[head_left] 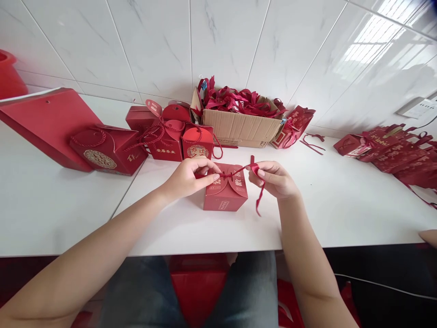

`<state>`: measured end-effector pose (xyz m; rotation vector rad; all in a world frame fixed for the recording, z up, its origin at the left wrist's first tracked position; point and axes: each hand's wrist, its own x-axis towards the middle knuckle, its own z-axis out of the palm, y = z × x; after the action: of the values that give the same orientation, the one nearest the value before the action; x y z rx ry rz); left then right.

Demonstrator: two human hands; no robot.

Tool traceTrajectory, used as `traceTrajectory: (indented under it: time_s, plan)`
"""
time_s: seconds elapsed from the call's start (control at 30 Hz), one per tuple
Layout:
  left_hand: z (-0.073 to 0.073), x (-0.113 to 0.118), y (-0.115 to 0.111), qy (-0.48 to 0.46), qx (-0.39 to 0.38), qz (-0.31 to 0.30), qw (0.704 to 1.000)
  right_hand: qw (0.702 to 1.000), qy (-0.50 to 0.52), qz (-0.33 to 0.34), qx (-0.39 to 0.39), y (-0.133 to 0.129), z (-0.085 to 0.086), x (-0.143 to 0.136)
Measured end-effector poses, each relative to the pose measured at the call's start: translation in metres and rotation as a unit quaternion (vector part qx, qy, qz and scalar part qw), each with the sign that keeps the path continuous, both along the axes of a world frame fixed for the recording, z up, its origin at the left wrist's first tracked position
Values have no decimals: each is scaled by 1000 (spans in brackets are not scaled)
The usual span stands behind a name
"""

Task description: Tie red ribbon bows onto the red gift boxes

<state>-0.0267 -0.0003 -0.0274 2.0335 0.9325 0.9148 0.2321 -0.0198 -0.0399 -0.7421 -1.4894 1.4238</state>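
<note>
A red gift box [225, 200] with gold lettering stands upright on the white table in front of me. A dark red ribbon [260, 200] runs through the slots on top of the box. My left hand [194, 175] pinches the ribbon at the top left edge of the box. To the right of the box, my right hand [273, 179] grips the other end, with a loop over the fingers and a tail hanging down. Between both hands the ribbon looks stretched across the box top.
Behind stands a cardboard box [235, 127] full of red ribbons. Gift boxes with rope handles [167, 146] and a large red box [51, 125] are at left. Several red boxes [385, 146] line the right. Part of another person's arm [429, 238] shows at the right edge.
</note>
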Motion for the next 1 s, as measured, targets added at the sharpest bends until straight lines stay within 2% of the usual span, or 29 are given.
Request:
traceTrajectory:
  time_s: [0.17,0.3,0.47,0.57,0.8,1.0]
  plan:
    - [5,2,-1,22,75,5,997,999,-15,-46,20,-4,4,-19]
    - [20,12,0,30,134,44,990,998,-20,-50,34,-7,5,-25]
    - [43,35,-3,11,41,-14,999,996,-29,-77,38,-7,3,-27]
    - [51,45,-3,21,22,-24,999,995,-20,-91,32,-7,5,-30]
    - [58,43,5,27,34,19,999,993,-10,-114,11,-6,10,-30]
    - [52,45,2,43,81,45,995,991,-49,-128,-15,-9,11,-33]
